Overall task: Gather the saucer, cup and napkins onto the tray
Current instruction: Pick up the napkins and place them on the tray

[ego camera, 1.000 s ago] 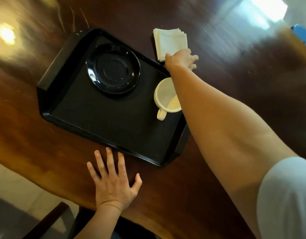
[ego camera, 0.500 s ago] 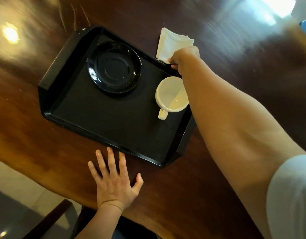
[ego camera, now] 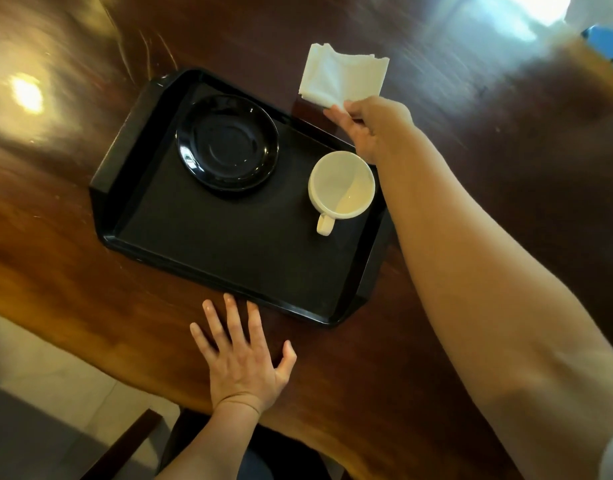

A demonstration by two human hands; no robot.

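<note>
My right hand [ego camera: 372,128] pinches the napkins [ego camera: 343,79] by one corner beyond the tray [ego camera: 229,258]; left hand [ego camera: 242,362] lies flat, holding nothing. Risk: the loose stack fans apart or sheets slip out, given so small a grip.

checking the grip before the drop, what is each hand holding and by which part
The right hand pinches the stack of white paper napkins at its near lower corner. The left hand holds nothing, lying flat on the dark wooden table.
</note>
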